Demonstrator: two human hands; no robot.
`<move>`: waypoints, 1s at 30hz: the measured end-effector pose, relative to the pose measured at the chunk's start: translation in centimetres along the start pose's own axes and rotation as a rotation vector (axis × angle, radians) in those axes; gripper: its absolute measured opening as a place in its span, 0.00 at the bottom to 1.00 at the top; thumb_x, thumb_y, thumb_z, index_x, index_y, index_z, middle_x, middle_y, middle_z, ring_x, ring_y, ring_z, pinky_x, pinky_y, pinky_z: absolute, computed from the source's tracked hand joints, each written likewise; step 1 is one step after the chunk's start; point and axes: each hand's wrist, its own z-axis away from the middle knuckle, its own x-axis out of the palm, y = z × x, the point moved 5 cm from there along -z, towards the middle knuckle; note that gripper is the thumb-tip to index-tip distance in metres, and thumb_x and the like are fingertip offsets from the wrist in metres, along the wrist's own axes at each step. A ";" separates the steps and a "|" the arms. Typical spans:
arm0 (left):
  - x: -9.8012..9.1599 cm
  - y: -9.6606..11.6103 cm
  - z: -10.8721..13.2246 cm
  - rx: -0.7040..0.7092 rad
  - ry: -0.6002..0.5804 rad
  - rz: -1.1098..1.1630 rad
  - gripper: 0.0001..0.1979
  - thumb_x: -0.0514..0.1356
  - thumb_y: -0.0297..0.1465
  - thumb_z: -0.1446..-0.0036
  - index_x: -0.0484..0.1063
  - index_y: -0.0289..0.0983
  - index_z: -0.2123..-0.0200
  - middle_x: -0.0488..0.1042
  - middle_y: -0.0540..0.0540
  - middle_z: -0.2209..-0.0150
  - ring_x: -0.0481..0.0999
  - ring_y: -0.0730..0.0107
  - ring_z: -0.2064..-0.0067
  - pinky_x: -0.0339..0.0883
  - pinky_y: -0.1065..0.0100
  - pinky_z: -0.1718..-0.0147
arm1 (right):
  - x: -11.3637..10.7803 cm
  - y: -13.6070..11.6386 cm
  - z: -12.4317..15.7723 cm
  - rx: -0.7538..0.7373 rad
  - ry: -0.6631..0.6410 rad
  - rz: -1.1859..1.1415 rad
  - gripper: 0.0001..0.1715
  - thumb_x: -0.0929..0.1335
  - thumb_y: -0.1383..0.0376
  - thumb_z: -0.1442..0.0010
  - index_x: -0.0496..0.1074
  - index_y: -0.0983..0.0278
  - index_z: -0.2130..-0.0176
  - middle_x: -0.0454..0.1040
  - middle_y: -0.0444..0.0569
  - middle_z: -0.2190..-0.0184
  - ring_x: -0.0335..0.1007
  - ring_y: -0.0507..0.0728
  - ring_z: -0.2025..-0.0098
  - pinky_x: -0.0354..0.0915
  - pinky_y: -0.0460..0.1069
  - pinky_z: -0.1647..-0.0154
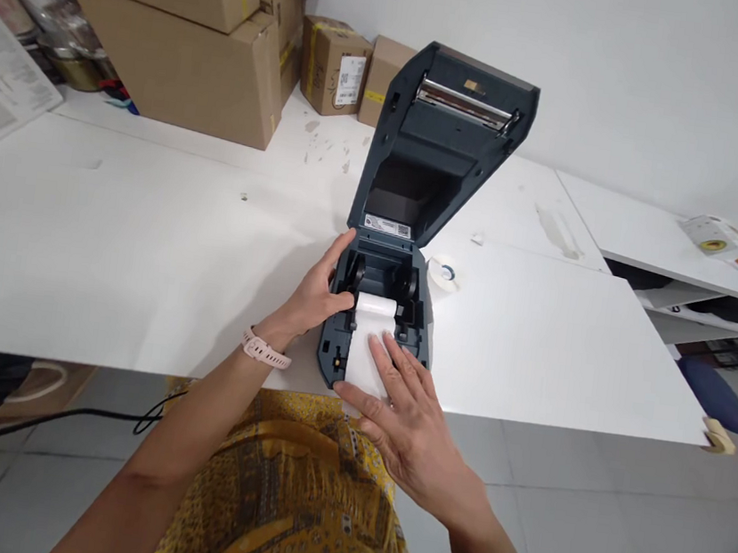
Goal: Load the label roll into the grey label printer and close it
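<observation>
A dark grey label printer (pixel 378 264) stands at the table's front edge with its lid (pixel 453 143) raised and tilted back. Inside, a white strip of label paper (pixel 373 326) runs forward over the front of the base. My left hand (pixel 312 301) grips the printer's left side, its thumb over the rim beside the paper and a finger along the outer wall. Spread fingers of my right hand (pixel 403 406) lie flat on the paper near the printer's front. Just right of the printer, partly behind it, a white roll (pixel 445 274) rests on the table.
Cardboard boxes (pixel 180 65) are stacked at the back left, with a smaller labelled box (pixel 334 66) near the wall. Printed sheets (pixel 2 83) lie far left. The white table (pixel 537 333) ends close to my body. A shelf unit (pixel 699 272) stands right; a black cable (pixel 76 411) hangs below left.
</observation>
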 end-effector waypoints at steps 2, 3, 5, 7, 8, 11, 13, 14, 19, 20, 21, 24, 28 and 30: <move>0.0 0.2 0.0 -0.002 -0.004 0.004 0.49 0.69 0.36 0.47 0.49 0.47 0.26 0.54 0.44 0.26 0.54 0.45 0.26 0.50 0.45 0.28 | 0.0 -0.1 0.1 -0.018 -0.014 0.019 0.23 0.62 0.62 0.27 0.67 0.54 0.35 0.49 0.57 0.24 0.42 0.68 0.22 0.59 0.72 0.30; 0.1 0.2 0.1 -0.004 -0.010 0.008 0.49 0.69 0.37 0.46 0.48 0.47 0.26 0.55 0.44 0.26 0.55 0.45 0.26 0.51 0.45 0.28 | -0.1 -0.2 0.1 -0.026 -0.022 0.030 0.24 0.62 0.62 0.27 0.66 0.54 0.35 0.50 0.57 0.24 0.42 0.68 0.22 0.57 0.74 0.30; 0.1 0.3 0.1 -0.016 -0.021 0.015 0.50 0.69 0.38 0.46 0.47 0.48 0.26 0.56 0.44 0.26 0.58 0.45 0.27 0.53 0.44 0.29 | -0.2 -0.2 0.2 -0.042 -0.034 0.049 0.25 0.62 0.62 0.27 0.64 0.54 0.33 0.54 0.59 0.26 0.44 0.69 0.22 0.56 0.75 0.30; 0.1 0.3 0.2 -0.025 -0.018 0.018 0.50 0.70 0.39 0.46 0.47 0.48 0.26 0.56 0.43 0.26 0.59 0.44 0.28 0.54 0.43 0.29 | -0.3 -0.3 0.3 -0.054 -0.030 0.063 0.26 0.63 0.62 0.27 0.63 0.54 0.33 0.56 0.61 0.27 0.44 0.69 0.22 0.56 0.75 0.31; 0.1 0.3 0.2 -0.028 -0.012 0.017 0.50 0.70 0.39 0.47 0.48 0.48 0.26 0.56 0.43 0.26 0.59 0.44 0.28 0.54 0.43 0.29 | -0.4 -0.3 0.4 -0.055 -0.024 0.069 0.27 0.64 0.62 0.28 0.63 0.54 0.32 0.56 0.61 0.27 0.44 0.69 0.22 0.57 0.75 0.31; 0.1 0.4 0.2 -0.028 -0.004 0.020 0.50 0.71 0.39 0.47 0.50 0.49 0.27 0.55 0.44 0.26 0.58 0.44 0.28 0.53 0.43 0.29 | -0.4 -0.3 0.5 -0.051 -0.017 0.071 0.28 0.65 0.61 0.28 0.62 0.53 0.32 0.54 0.59 0.26 0.43 0.68 0.22 0.57 0.74 0.30; 0.1 0.4 0.2 -0.033 -0.003 0.024 0.50 0.71 0.39 0.47 0.50 0.49 0.27 0.54 0.44 0.26 0.58 0.43 0.28 0.52 0.43 0.29 | -0.4 -0.4 0.5 -0.052 -0.015 0.069 0.28 0.65 0.61 0.28 0.61 0.53 0.32 0.53 0.59 0.25 0.44 0.68 0.22 0.58 0.73 0.30; 0.1 0.3 0.2 -0.035 -0.003 0.026 0.50 0.71 0.39 0.47 0.49 0.49 0.27 0.55 0.44 0.26 0.58 0.43 0.28 0.52 0.43 0.29 | -0.4 -0.4 0.6 -0.053 -0.013 0.068 0.28 0.65 0.60 0.28 0.61 0.53 0.32 0.53 0.59 0.25 0.44 0.68 0.22 0.58 0.73 0.30; 0.1 0.2 0.2 -0.020 -0.014 0.021 0.49 0.71 0.38 0.47 0.50 0.49 0.27 0.56 0.45 0.26 0.57 0.44 0.27 0.51 0.42 0.28 | -0.5 -0.2 0.9 -0.053 -0.013 0.060 0.28 0.63 0.60 0.27 0.60 0.53 0.31 0.54 0.56 0.25 0.45 0.66 0.22 0.59 0.71 0.29; 0.0 0.2 0.2 -0.017 -0.011 0.021 0.49 0.71 0.38 0.47 0.50 0.50 0.27 0.55 0.45 0.26 0.57 0.44 0.27 0.51 0.43 0.28 | -0.6 -0.1 1.0 -0.061 -0.014 0.058 0.28 0.63 0.60 0.27 0.60 0.53 0.31 0.54 0.56 0.25 0.45 0.66 0.22 0.59 0.71 0.29; 0.0 0.2 0.2 -0.016 -0.005 0.022 0.49 0.71 0.38 0.47 0.51 0.50 0.27 0.54 0.45 0.25 0.58 0.44 0.27 0.51 0.43 0.28 | -0.6 -0.1 1.0 -0.071 -0.014 0.056 0.28 0.63 0.60 0.27 0.60 0.54 0.31 0.54 0.57 0.26 0.45 0.66 0.22 0.58 0.71 0.29; 0.1 0.3 0.2 -0.018 0.005 0.030 0.49 0.72 0.39 0.48 0.52 0.49 0.27 0.52 0.44 0.25 0.59 0.44 0.28 0.52 0.43 0.28 | -0.8 0.1 1.1 -0.101 -0.028 0.055 0.29 0.62 0.59 0.27 0.59 0.55 0.30 0.56 0.58 0.26 0.45 0.66 0.23 0.58 0.71 0.29; 0.2 0.6 0.2 -0.019 0.006 0.033 0.50 0.72 0.39 0.49 0.52 0.47 0.27 0.52 0.43 0.25 0.59 0.45 0.28 0.51 0.44 0.28 | -0.9 0.4 1.1 -0.108 -0.035 0.054 0.29 0.62 0.59 0.27 0.59 0.55 0.30 0.56 0.58 0.26 0.45 0.67 0.23 0.58 0.71 0.30; 0.2 0.5 0.2 -0.009 0.002 0.031 0.50 0.72 0.40 0.49 0.52 0.47 0.27 0.51 0.43 0.24 0.57 0.45 0.27 0.50 0.43 0.28 | -0.9 0.5 1.1 -0.104 -0.036 0.051 0.30 0.63 0.59 0.27 0.59 0.54 0.29 0.55 0.56 0.26 0.45 0.66 0.22 0.58 0.71 0.29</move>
